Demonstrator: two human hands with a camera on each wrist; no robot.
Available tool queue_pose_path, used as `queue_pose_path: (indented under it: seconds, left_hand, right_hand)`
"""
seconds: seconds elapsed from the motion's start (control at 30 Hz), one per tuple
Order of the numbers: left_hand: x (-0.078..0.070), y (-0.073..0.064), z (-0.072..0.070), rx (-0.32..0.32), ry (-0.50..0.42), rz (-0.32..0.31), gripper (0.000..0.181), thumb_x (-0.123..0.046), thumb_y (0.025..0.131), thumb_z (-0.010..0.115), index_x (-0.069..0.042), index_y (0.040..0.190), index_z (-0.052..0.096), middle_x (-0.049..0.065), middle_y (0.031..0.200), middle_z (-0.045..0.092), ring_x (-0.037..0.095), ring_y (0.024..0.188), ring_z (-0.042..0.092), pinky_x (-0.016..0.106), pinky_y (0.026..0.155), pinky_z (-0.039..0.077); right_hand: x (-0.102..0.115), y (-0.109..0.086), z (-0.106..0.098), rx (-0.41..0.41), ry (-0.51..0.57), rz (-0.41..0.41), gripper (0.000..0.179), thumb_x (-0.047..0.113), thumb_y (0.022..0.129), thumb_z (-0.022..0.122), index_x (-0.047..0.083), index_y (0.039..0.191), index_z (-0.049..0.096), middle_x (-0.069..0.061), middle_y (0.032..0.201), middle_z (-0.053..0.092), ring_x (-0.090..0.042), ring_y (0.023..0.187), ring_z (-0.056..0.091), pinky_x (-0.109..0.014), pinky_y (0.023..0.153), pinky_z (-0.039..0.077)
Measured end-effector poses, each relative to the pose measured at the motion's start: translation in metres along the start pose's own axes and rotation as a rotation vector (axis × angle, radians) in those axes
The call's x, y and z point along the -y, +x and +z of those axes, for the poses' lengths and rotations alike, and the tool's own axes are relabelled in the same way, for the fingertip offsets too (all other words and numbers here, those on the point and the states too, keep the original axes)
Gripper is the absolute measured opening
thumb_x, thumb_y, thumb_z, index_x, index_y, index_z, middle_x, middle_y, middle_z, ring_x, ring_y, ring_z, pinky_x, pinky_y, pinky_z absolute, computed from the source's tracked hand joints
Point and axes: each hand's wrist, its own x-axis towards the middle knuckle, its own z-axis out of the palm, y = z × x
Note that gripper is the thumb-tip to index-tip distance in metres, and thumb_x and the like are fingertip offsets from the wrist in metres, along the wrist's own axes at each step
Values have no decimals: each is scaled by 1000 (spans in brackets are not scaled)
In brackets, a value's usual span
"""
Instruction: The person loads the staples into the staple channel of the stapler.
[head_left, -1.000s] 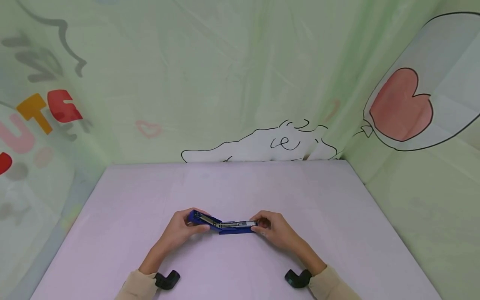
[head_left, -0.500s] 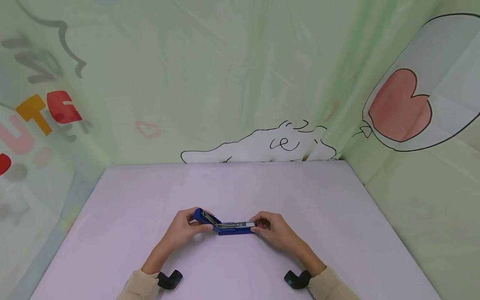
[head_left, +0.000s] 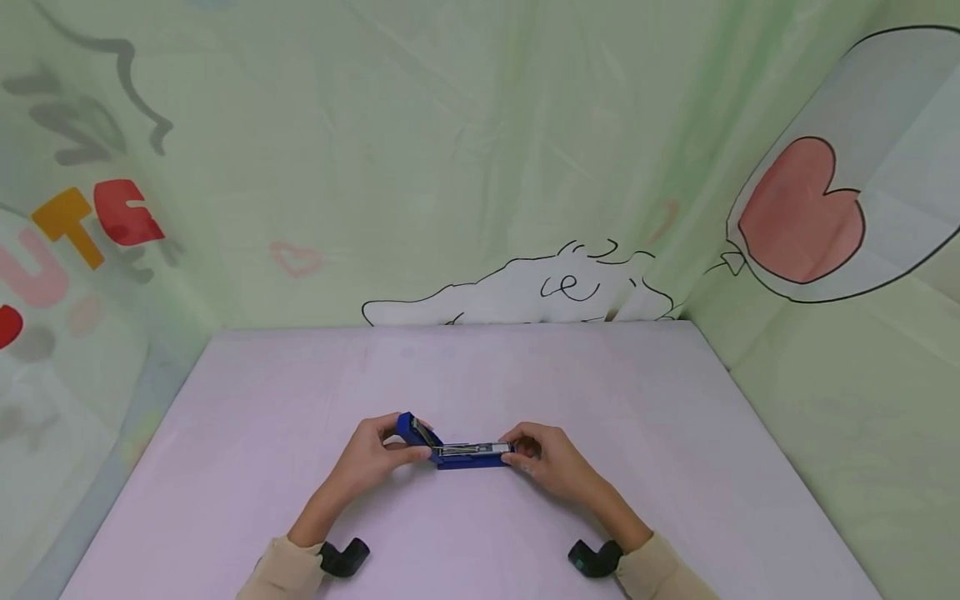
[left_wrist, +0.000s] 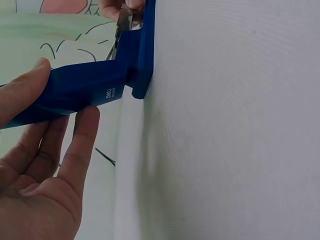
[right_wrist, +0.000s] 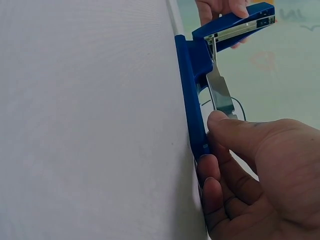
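Head view: small blue hinged plastic stapler [head_left: 456,450] on lilac table [head_left: 675,467], lid pinched up at its near-left end by left hand [head_left: 372,457], base tip and steel magazine gripped by right hand [head_left: 545,460]; judged light, stiff, best held by ends.

Blue stapler [head_left: 457,450], opened up. Base lies flat on the pink table [head_left: 480,375], near its front middle, long axis left-right. Blue top cover [left_wrist: 75,92] is swung up at the left end, tilted away from the base at the hinge; it bears a small white logo. Silver metal staple channel [right_wrist: 220,90] is exposed, angled off the base between cover and base. Left hand [head_left: 371,454] pinches the raised cover; right hand [head_left: 547,458] holds the base's right end, thumb on the channel tip.
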Motion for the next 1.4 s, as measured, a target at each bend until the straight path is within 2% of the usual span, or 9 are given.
queue_pose_path:
  seconds: [0.4, 0.7, 1.4]
  left_hand:
    - [-3, 3, 5, 6, -9, -12, 31, -11, 89, 86, -4, 117, 76, 18, 123, 76, 24, 112, 74, 24, 91, 61]
    - [-7, 5, 10, 2, -3, -33, 24, -14, 89, 86, -5, 106, 74, 14, 117, 76, 28, 113, 74, 26, 92, 61]
    - [-5, 6, 15, -12, -3, -62, 26, -18, 88, 87, -7, 107, 74, 12, 115, 73, 27, 112, 75, 29, 89, 63]
  right_hand:
    - [-1, 0, 0, 0, 13, 8, 17, 9, 93, 81, 10, 109, 77, 4, 87, 68, -4, 76, 54, -19, 69, 49]
    - [-2, 1, 2, -5, 17, 24, 16, 10, 93, 81, 12, 108, 77, 5, 87, 66, -6, 77, 54, -20, 68, 49]
    - [-6, 1, 1, 3, 24, 3, 16, 11, 93, 80, 11, 109, 76, 3, 87, 67, -5, 76, 54, -20, 67, 49]
